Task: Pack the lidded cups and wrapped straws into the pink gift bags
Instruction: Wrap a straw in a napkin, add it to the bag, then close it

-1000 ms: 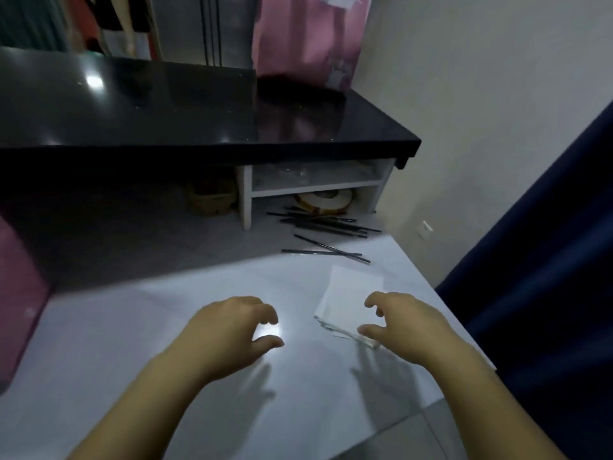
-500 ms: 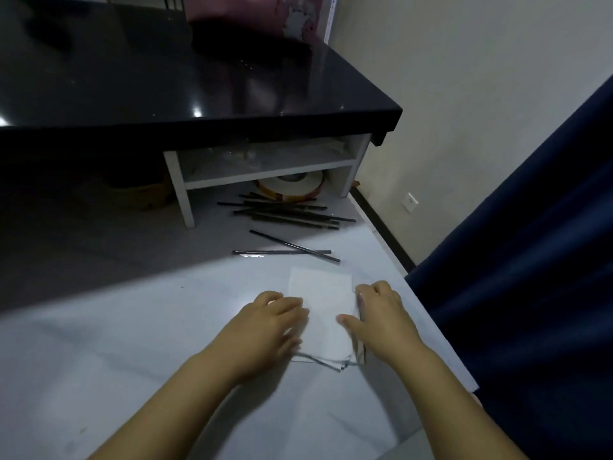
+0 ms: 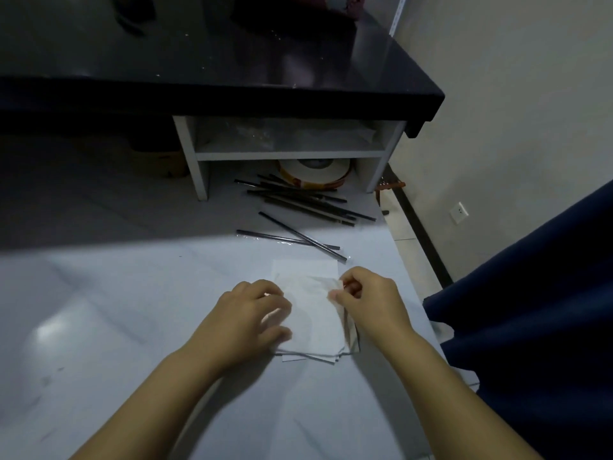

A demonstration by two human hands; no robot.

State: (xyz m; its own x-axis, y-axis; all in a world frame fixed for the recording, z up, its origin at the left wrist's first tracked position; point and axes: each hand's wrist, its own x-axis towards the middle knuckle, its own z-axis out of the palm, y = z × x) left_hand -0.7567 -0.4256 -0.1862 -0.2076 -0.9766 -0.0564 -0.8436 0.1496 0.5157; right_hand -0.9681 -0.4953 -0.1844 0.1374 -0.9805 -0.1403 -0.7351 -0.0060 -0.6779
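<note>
Leaning in over a white tabletop (image 3: 116, 310) with both bare forearms stretched forward. Pinching the right edge of a thin, translucent top sheet (image 3: 311, 293) between thumb and forefinger of the right hand (image 3: 368, 300), with the other fingers curled under and the wrist angling in from the lower right. Setting the left hand (image 3: 245, 322) knuckles-up on the left edge of the stack of white sheets (image 3: 315, 330), with fingers bent and motion-blurred; pressing or pinching, cannot tell. Leaving the wrapped straws (image 3: 298, 207) untouched, well beyond the hands: lying in a dark heap on the tabletop in front of a white shelf unit (image 3: 288, 154) and beside a roll of tape (image 3: 313, 172), with two more crossing just past the stack's far edge. Glimpsing a pink gift bag (image 3: 341, 5) at the top edge of the frame, on the black counter (image 3: 232, 61) above the shelf. Working beside a navy curtain (image 3: 530, 293) hanging at right.
</note>
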